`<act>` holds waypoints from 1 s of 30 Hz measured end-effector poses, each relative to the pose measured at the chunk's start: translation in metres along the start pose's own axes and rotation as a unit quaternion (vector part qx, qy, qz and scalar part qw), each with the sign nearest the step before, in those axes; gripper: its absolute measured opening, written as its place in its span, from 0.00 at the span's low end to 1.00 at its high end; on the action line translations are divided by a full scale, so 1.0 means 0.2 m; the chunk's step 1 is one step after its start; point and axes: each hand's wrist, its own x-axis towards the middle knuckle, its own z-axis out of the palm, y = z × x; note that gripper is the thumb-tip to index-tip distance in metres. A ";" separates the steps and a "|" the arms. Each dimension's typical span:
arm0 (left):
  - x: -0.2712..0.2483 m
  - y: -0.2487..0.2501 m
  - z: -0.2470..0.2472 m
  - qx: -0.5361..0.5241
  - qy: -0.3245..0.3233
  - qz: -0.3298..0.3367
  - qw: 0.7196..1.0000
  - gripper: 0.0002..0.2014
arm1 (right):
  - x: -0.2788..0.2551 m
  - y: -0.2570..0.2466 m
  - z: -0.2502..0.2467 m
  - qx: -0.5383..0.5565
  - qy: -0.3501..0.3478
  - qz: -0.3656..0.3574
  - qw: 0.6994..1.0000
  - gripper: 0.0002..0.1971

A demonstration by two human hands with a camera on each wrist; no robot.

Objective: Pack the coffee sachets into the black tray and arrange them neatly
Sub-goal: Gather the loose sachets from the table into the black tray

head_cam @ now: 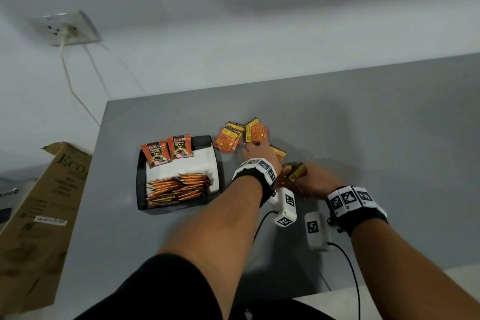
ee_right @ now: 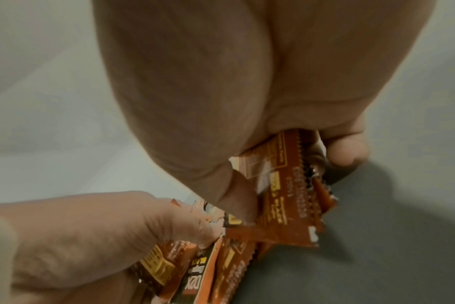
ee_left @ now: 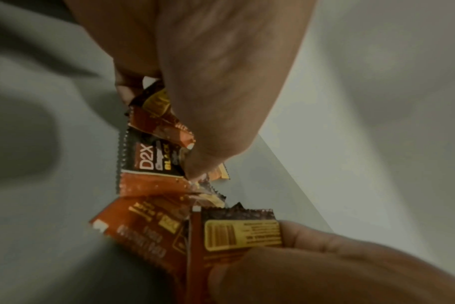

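Observation:
The black tray (head_cam: 140, 179) has a white liner. Several orange coffee sachets (head_cam: 179, 186) lie packed in its near part, and two more sachets (head_cam: 167, 151) stand upright at its back. To its right a loose pile of sachets (head_cam: 240, 135) lies on the grey table. My left hand (head_cam: 255, 149) reaches onto this pile. In the left wrist view my left hand (ee_left: 195, 144) pinches a few sachets (ee_left: 148, 156) between thumb and fingers. My right hand (head_cam: 315, 182), just behind the left wrist, grips a bunch of sachets (head_cam: 293, 174). The same bunch of sachets (ee_right: 286, 201) shows in the right wrist view.
A cardboard box (head_cam: 39, 215) leans beside the table's left edge. A wall socket (head_cam: 67, 28) with a hanging cable is at the far left. The grey table (head_cam: 376, 125) runs on to the right and back. Cables trail from the wrist cameras toward the near edge.

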 end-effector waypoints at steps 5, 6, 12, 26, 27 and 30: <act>0.00 -0.02 0.03 0.030 -0.031 0.088 0.995 0.39 | 0.00 -0.03 0.02 0.024 -0.008 -0.007 1.000 0.03; 0.00 -0.02 0.03 0.053 -0.048 0.101 0.992 0.39 | 0.00 -0.03 0.02 0.029 -0.015 0.002 0.999 0.05; -0.01 -0.05 0.00 0.115 -0.052 0.070 0.990 0.32 | 0.02 0.05 0.01 -0.020 0.011 0.019 1.000 0.08; -0.05 -0.12 -0.22 -0.082 0.110 0.081 0.987 0.17 | 0.11 -0.09 0.23 0.071 0.137 0.086 0.984 0.21; -0.05 -0.13 -0.25 -0.076 0.118 0.075 0.987 0.18 | 0.13 -0.10 0.25 0.046 0.151 0.098 0.983 0.24; -0.03 -0.16 -0.29 -0.047 0.116 0.061 0.990 0.14 | 0.16 -0.16 0.27 -0.007 0.165 0.104 0.981 0.25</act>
